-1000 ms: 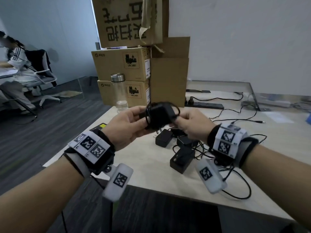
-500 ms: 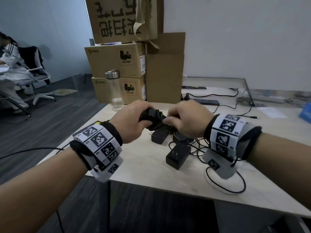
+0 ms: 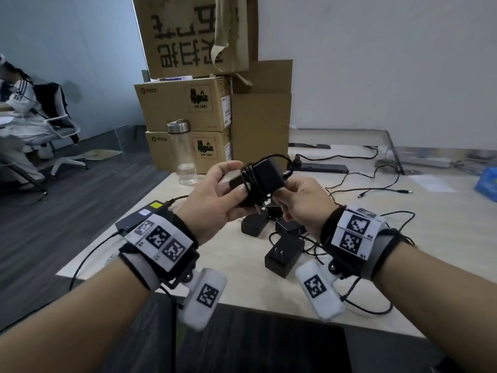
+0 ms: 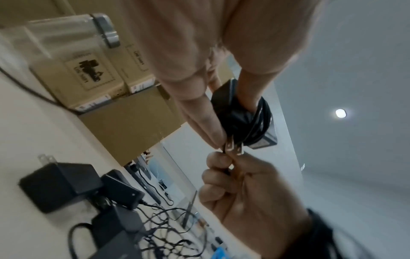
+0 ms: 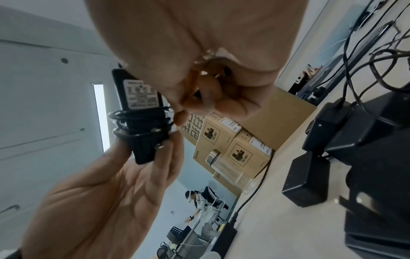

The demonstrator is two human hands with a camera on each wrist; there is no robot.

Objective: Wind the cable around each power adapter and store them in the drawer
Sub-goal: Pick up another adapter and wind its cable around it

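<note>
A pale table (image 3: 443, 232) stands by a white wall, cardboard boxes (image 3: 185, 106) stacked at its far edge beside a glass bottle (image 3: 183, 154) holding a little water. Above the table, the left hand (image 3: 215, 200) grips a black power adapter (image 3: 265, 176) wound with cable (image 3: 250, 181); the right hand (image 3: 304, 203) pinches the cable's end. More adapters (image 3: 285, 254) lie tangled below.
</note>
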